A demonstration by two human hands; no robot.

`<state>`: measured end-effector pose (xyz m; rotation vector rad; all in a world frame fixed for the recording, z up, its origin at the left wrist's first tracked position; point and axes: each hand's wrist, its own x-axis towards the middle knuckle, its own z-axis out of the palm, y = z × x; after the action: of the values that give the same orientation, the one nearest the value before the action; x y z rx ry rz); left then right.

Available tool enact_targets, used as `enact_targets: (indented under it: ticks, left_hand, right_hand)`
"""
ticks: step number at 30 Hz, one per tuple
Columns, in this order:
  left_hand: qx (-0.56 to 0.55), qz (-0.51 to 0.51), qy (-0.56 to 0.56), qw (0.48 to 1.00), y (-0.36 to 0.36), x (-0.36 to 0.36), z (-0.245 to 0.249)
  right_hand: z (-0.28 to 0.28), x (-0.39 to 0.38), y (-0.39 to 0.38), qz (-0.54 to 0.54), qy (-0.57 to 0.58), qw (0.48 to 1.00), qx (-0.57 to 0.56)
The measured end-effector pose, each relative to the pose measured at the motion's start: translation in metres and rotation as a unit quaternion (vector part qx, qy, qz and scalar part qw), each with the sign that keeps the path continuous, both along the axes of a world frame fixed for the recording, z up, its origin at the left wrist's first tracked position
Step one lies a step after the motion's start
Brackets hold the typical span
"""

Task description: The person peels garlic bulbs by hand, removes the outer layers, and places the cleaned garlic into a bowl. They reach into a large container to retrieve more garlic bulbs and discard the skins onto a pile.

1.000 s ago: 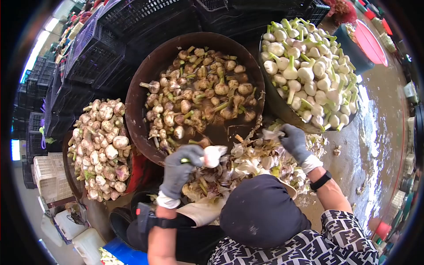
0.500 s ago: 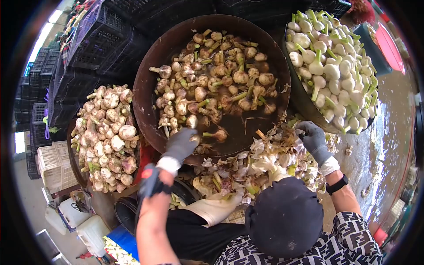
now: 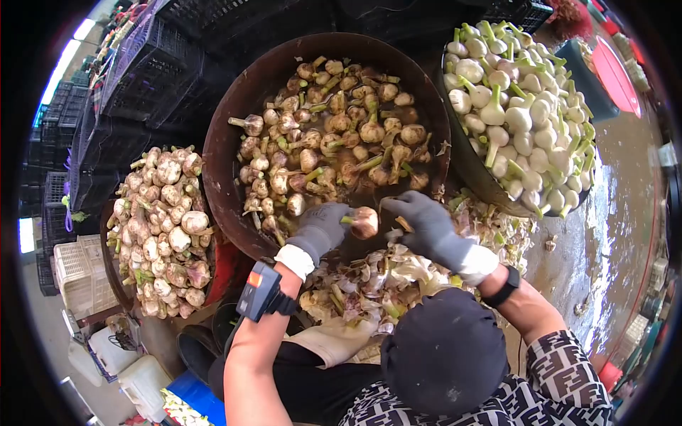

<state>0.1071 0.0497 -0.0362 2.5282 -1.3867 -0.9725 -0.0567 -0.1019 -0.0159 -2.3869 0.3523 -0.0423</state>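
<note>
My left hand (image 3: pixel 323 228), in a grey glove, is closed on the green stem end of a garlic bulb (image 3: pixel 365 223) with purplish-brown skin. The bulb is held over the near side of a big brown round tub (image 3: pixel 226 121). To its right, my gloved right hand (image 3: pixel 425 226) has its fingers apart and pointing at the bulb, a brownish scrap of husk showing between them. Many dirty garlic bulbs (image 3: pixel 341 131) lie in murky water inside the tub. Below both hands spreads a heap of loose garlic skins (image 3: pixel 376 273).
A heap of unpeeled garlic (image 3: pixel 167 234) stands at the left. On the right, a dark tub (image 3: pixel 472 167) is piled with clean white garlic (image 3: pixel 522 117). Black crates (image 3: pixel 153 71) are stacked at the back left. Wet floor (image 3: pixel 568 263) lies to the right.
My right hand has come left from the skin heap toward the tub's near side. The left hand has shifted right and now shows a garlic bulb held by its stem.
</note>
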Motion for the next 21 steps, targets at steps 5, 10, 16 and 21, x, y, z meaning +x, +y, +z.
enact_targets:
  ticks: [5,10,16,21]
  left_hand:
    - [-0.048,0.073,0.027,0.996,-0.039,-0.033,0.066]
    - [-0.337,0.092,-0.001,0.937,-0.025,-0.061,0.050]
    - [-0.330,0.138,0.076,0.931,-0.016,-0.100,0.015]
    - [-0.346,0.129,0.071,0.927,-0.011,-0.093,0.016]
  right_hand:
    - [0.003,0.027,0.014,0.023,0.137,0.989,-0.057]
    - [-0.012,0.000,-0.007,-0.180,0.029,0.968,0.170]
    - [-0.011,-0.017,-0.008,-0.255,0.061,0.834,0.485]
    - [-0.013,-0.024,-0.011,-0.235,0.083,0.742,0.622]
